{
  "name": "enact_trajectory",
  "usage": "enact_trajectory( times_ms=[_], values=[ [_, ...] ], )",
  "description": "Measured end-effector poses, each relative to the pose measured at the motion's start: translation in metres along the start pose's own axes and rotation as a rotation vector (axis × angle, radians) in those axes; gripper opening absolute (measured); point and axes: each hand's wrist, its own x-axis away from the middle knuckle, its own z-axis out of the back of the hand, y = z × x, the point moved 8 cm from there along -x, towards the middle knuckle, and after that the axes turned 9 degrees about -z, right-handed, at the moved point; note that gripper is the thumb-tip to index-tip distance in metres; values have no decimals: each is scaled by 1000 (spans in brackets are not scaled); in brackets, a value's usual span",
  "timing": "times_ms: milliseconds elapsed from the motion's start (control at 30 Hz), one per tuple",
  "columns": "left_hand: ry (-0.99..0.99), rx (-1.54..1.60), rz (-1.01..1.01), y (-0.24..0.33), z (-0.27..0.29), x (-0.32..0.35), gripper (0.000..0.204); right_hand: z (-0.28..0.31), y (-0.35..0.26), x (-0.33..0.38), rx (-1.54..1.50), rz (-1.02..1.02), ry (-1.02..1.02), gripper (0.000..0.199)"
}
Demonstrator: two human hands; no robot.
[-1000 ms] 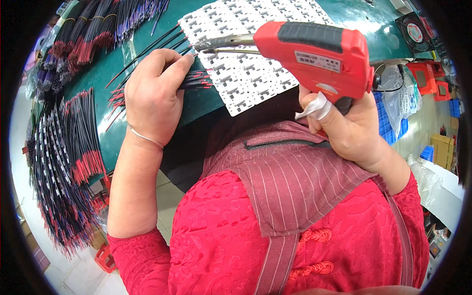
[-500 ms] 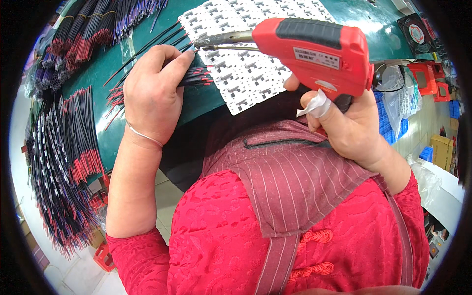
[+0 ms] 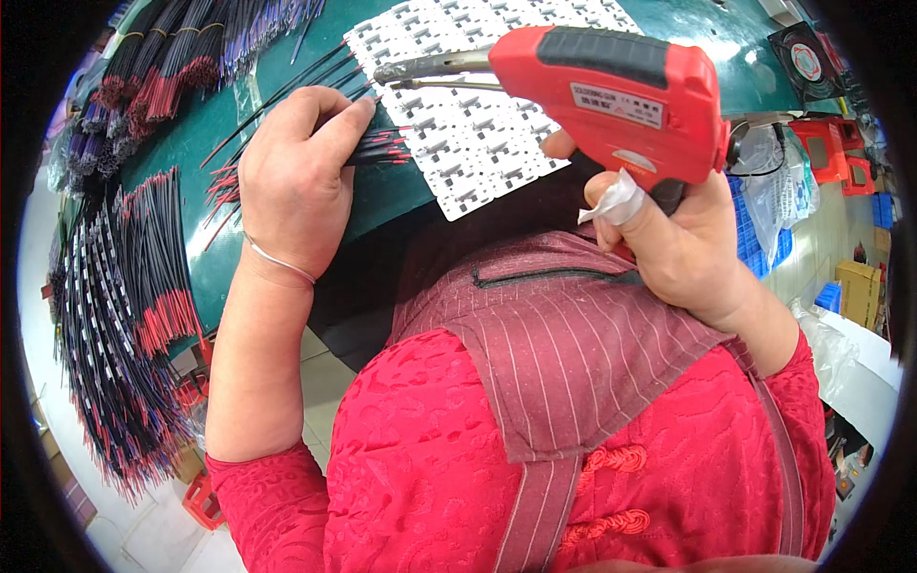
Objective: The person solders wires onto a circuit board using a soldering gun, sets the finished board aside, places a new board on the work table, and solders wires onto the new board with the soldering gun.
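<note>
My right hand (image 3: 669, 229) is wrapped round the handle of a red and black soldering gun (image 3: 611, 95), with white tape on one finger. The gun's long metal tip (image 3: 430, 69) points left, over the left edge of a white sheet of small circuit boards (image 3: 497, 143). At that edge my left hand (image 3: 301, 172) has thumb and forefinger pinched on a thin black wire (image 3: 361, 92). Its other fingers curl out of sight, over a bundle of black wires with red ends (image 3: 380, 145) that reaches toward the sheet. Several more wires lie above, against the sheet's upper left edge.
Bundles of dark wires (image 3: 177, 57) cover the table's far left. More black wires with red ends (image 3: 115, 325) hang over its left edge. A small black fan (image 3: 807, 62) stands at the back right, with red plastic frames (image 3: 831, 153) and a blue crate (image 3: 759, 229) below.
The soldering gun's tip has lifted slightly away from my left fingertips and the wire. My left hand has stayed almost in place.
</note>
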Motion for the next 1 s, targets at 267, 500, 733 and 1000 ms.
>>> enact_trajectory(
  times_ms=[267, 500, 733, 1000],
  values=[
    [-33, 49, 80, -7, -1, 0, 39, 0, 0, 4, 49, 9, 34, 20],
    [-10, 98, 86, -13, -2, 0, 40, -2, -2, 4, -27, 31, -16, 21],
    [-6, 119, 81, -12, -4, -1, 42, 2, 5, 4, -21, 33, 19, 21],
    [-8, 118, 69, -12, -3, 0, 42, -3, 7, 5, -33, -32, -20, 23]
  ],
)
